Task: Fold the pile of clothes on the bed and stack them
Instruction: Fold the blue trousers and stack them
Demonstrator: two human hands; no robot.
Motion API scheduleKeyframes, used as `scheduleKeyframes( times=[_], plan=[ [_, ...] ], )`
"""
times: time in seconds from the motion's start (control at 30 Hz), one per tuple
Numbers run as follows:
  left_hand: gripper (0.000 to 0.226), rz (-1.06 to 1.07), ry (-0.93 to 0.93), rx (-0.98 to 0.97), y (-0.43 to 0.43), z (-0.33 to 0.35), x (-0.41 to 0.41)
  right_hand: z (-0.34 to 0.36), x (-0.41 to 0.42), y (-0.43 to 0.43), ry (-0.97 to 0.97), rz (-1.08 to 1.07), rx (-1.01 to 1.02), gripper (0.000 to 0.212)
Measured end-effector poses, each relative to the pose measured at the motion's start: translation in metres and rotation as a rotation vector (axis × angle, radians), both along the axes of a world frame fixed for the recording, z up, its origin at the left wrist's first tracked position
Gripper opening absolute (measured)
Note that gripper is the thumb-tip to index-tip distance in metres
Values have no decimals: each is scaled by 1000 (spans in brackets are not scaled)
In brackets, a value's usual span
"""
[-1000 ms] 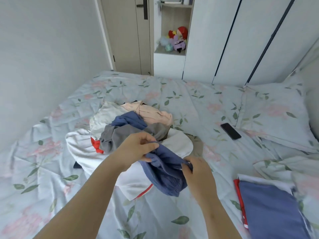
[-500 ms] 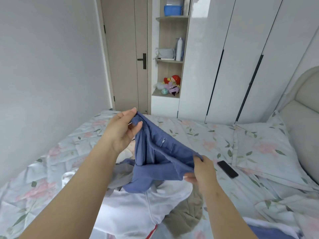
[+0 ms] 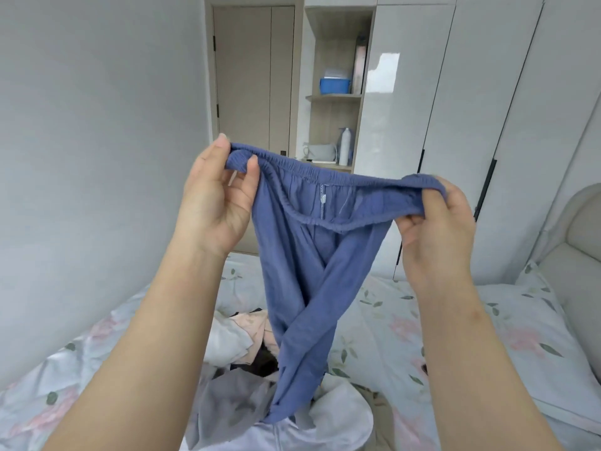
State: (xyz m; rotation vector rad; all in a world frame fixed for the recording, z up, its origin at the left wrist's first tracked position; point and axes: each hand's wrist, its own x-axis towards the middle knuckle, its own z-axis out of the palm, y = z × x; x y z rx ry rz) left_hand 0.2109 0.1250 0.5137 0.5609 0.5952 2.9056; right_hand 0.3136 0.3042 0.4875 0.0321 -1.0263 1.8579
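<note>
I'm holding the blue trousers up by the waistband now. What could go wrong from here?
1. The blue trousers hang with legs crossed and twisted; laid down like this, they would likely fold crooked.
2. Their lower ends lie on the pile of clothes; lifting further might drag a garment along.

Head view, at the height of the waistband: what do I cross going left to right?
Wall → left hand → blue trousers → right hand → white wardrobe → padded headboard.
</note>
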Motion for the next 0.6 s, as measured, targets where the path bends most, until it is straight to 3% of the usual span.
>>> scheduleKeyframes(
  times=[0.2,0.3,0.47,0.6],
  plan=[
    [12,-32,119,107,-6,16,10,22,8,0,222,-11,74,25],
    [11,-5,126,58,-5,6,6,15,7,5,198,-22,120,23],
    [7,81,9,-337,0,-72,-10,-62,-3,16,-198,-13,13,17],
    [29,107,-102,-865,-1,-162,-16,-150,3,19,-655,-18,18,44]
  ],
)
